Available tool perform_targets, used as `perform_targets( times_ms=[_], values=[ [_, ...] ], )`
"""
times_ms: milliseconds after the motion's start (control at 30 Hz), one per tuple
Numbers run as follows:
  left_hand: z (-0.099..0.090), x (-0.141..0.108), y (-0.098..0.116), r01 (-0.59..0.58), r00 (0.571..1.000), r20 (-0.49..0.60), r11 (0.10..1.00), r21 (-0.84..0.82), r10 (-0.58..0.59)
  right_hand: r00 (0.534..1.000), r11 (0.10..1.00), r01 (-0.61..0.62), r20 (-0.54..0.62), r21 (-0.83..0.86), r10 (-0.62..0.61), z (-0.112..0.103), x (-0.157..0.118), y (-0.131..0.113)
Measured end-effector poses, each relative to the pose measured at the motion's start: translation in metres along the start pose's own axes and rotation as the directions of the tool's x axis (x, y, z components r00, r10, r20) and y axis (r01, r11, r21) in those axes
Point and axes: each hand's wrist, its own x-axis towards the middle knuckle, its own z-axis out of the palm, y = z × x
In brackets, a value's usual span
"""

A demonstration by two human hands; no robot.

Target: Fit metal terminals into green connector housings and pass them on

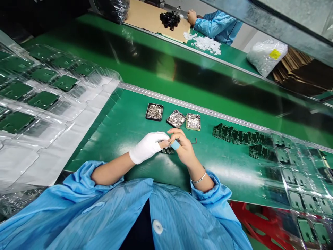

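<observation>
Green workbench (125, 121) beneath gloved left hand (149, 146) and taped right hand (184, 149), fingertips meeting, both closed around a tiny piece (170, 142).

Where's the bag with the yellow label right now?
The clear bag is at the upper right of the head view, on the far bench, beside the brown stack.

On the near surface (125, 118) over there, a board (168, 150) lies below the left hand (149, 146) and right hand (183, 149), three dishes (154, 111) beyond, a hex key (195, 141) just right. Left-hand trays (96, 74) and right-hand trays (292, 189) flank them. Across the rail (182, 102), a bag (267, 55) sits far right.
</observation>
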Motion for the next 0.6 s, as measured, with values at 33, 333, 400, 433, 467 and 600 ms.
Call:
perform_targets(
  times_ms=[33,333,400,433,467,600],
  values=[
    [0.001,-0.001,-0.001,0.03,1.0,0.008,0.998,-0.051,-0.03,1.0,1.0,-0.001,0.01,0.01,0.001,0.0,0.0,0.0],
    [-0.001,-0.008,-0.005,-0.079,0.967,-0.211,0.953,0.292,0.144,0.998,0.99,0.005,-0.055,-0.143,-0.013,-0.002,-0.002,0.011],
    [-0.001,-0.008,-0.01,-0.11,0.963,-0.204,0.946,0.305,0.178,0.995,0.981,-0.012,-0.101,-0.195,-0.008,-0.003,-0.003,0.016],
    [0.0,-0.007,-0.013,-0.102,0.965,-0.205,0.952,0.289,0.166,0.992,0.975,-0.018,-0.126,-0.22,-0.01,-0.003,-0.003,0.018],
    [0.001,-0.006,-0.017,-0.082,0.972,-0.194,0.961,0.263,0.136,0.989,0.969,-0.021,-0.146,-0.248,-0.016,-0.003,-0.003,0.021],
    [0.008,0.0,-0.036,0.073,0.996,-0.054,0.987,0.145,-0.065,0.993,0.927,0.005,-0.109,-0.375,-0.049,-0.002,-0.003,0.033]
  ],
)
